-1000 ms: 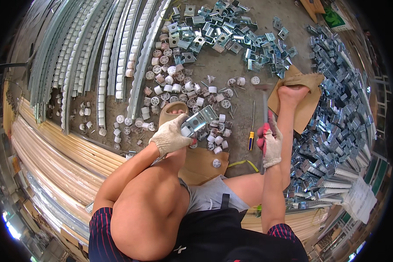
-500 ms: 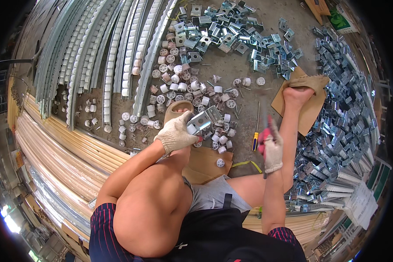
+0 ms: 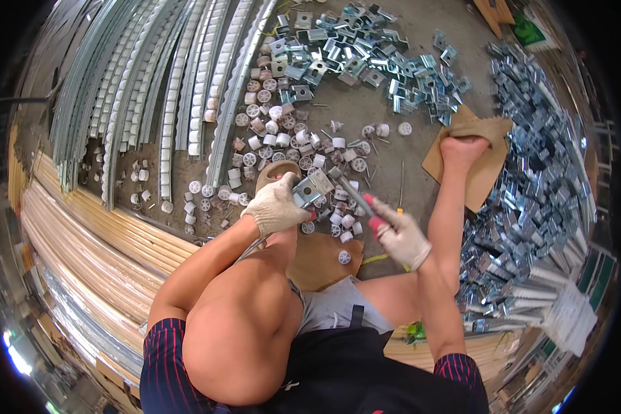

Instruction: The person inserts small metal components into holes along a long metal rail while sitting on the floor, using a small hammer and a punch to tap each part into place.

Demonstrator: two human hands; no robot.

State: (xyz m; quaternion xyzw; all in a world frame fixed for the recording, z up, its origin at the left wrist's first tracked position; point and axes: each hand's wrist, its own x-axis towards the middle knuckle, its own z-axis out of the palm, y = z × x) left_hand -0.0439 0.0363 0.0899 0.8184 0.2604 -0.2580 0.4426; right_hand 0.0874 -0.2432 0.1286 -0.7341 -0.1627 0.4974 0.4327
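My left hand [image 3: 277, 205], in a cream knit glove with red at the fingertips, grips a shiny U-shaped metal bracket [image 3: 306, 194] with a hole in it. A short greyish piece [image 3: 321, 181] sits at the bracket's far end. My right hand [image 3: 405, 241], gloved alike, is closed around the handle of a hammer [image 3: 352, 191]. Its head is at the far end of the bracket; whether they touch I cannot tell. White ribbed rollers [image 3: 338, 207] lie around and beneath the bracket. Just beyond my right hand a screwdriver [image 3: 401, 196] is partly hidden.
Loose metal brackets [image 3: 352, 65] are heaped at the far side, with a larger pile of bracket parts [image 3: 531, 186] to the right. Metal rails with white rollers [image 3: 217, 96] lie at the far left. Long wrapped strips [image 3: 96, 241] run along the left. Cardboard [image 3: 317, 261] lies before me.
My right hand has swung left with the hammer, bringing its head to the bracket. My left hand still holds the bracket in nearly the same place.
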